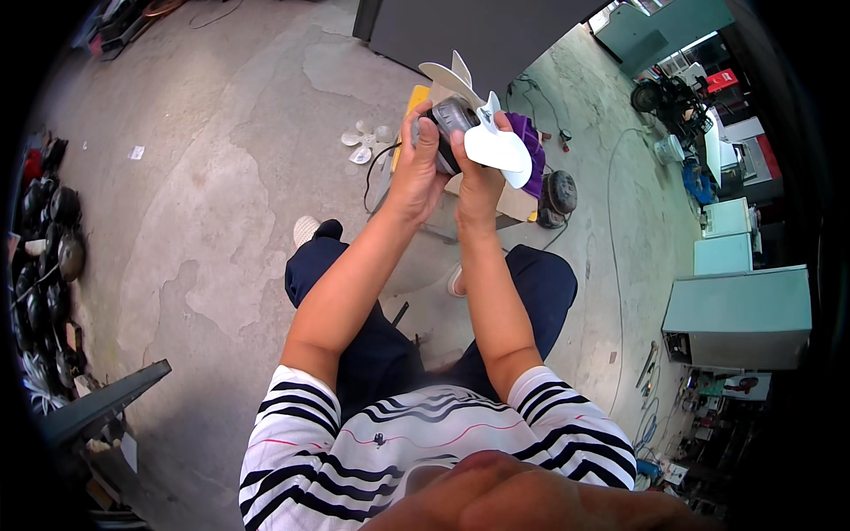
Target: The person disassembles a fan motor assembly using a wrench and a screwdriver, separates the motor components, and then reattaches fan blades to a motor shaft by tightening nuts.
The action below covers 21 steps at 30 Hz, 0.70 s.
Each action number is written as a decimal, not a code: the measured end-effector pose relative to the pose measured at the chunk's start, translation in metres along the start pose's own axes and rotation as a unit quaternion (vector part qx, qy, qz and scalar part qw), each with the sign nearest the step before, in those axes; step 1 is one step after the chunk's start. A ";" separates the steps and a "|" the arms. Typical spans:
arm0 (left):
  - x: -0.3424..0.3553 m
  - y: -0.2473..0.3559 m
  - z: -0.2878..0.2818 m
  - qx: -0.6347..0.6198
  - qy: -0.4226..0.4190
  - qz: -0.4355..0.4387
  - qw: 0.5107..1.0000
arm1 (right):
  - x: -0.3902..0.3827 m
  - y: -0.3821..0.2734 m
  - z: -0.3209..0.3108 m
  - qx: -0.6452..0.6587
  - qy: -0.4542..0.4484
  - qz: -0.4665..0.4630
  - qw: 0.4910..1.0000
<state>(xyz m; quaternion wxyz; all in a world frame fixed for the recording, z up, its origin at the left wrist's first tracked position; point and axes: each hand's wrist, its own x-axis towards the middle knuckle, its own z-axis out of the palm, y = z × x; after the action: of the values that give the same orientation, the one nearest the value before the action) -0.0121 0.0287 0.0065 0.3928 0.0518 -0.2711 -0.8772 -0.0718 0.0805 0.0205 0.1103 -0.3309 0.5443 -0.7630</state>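
Note:
Between my two hands, raised above a low stand, is a fan motor [454, 118] with a dark and grey metal body. White fan blades [498, 149] are fixed on its right end and tilt up and to the right. My left hand [421, 157] wraps the motor's left side, thumb along the body. My right hand [481, 173] closes round the motor's right side, close under the blades; some of its fingers are hidden behind. A black cord [372, 173] hangs down at the left of the stand.
Below the motor, the stand's yellow edge [418, 97] shows, with a purple cloth [529, 150] at its right. Another fan blade wheel [365, 140] lies on the concrete floor. A dark motor [558, 193] stands right of the stand. A dark cabinet [469, 40] is beyond; pale appliances [739, 310] line the right.

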 end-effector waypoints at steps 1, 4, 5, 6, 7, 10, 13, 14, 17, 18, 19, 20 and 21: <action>0.000 0.000 0.000 0.007 0.002 -0.002 1.000 | 0.000 0.001 0.001 0.000 0.012 0.000 1.000; 0.000 -0.002 -0.002 0.033 0.023 -0.001 0.999 | 0.003 0.007 -0.002 0.020 0.027 0.016 0.999; 0.002 -0.004 -0.005 0.044 0.038 0.003 0.998 | 0.007 0.007 -0.003 0.036 0.044 0.024 0.998; 0.003 -0.005 -0.008 0.054 0.055 0.005 0.997 | 0.010 0.001 -0.004 0.059 0.054 0.036 0.996; 0.004 -0.005 -0.009 0.044 0.056 -0.003 0.997 | 0.016 -0.002 -0.010 0.067 0.059 0.040 0.995; 0.007 0.001 -0.015 0.016 0.046 -0.024 0.999 | 0.036 -0.006 -0.025 0.099 0.047 0.049 0.993; 0.007 0.006 -0.016 -0.016 0.029 -0.036 0.999 | 0.039 -0.009 -0.030 0.106 0.054 0.079 0.990; 0.008 0.007 -0.016 -0.029 0.031 -0.041 0.998 | 0.040 -0.012 -0.031 0.116 0.056 0.092 0.987; 0.012 0.009 -0.021 -0.072 0.032 -0.051 0.996 | 0.042 -0.017 -0.039 0.159 0.037 0.125 0.979; 0.013 0.010 -0.022 -0.085 0.031 -0.054 0.994 | 0.044 -0.019 -0.044 0.176 0.026 0.134 0.975; 0.013 0.013 -0.023 -0.087 0.027 -0.055 0.994 | 0.046 -0.021 -0.051 0.159 0.034 0.146 0.976; 0.013 0.015 -0.024 -0.089 0.024 -0.055 0.994 | 0.050 -0.019 -0.060 0.163 0.031 0.142 0.976; 0.013 0.018 -0.025 -0.089 0.022 -0.056 0.994 | 0.051 -0.022 -0.065 0.171 0.041 0.148 0.973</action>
<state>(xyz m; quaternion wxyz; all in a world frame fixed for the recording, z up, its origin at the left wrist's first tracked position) -0.0017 -0.0016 -0.0038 0.3517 0.0510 -0.1799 -0.9172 -0.1462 0.1114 0.0480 0.2541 -0.1917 0.4529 -0.8328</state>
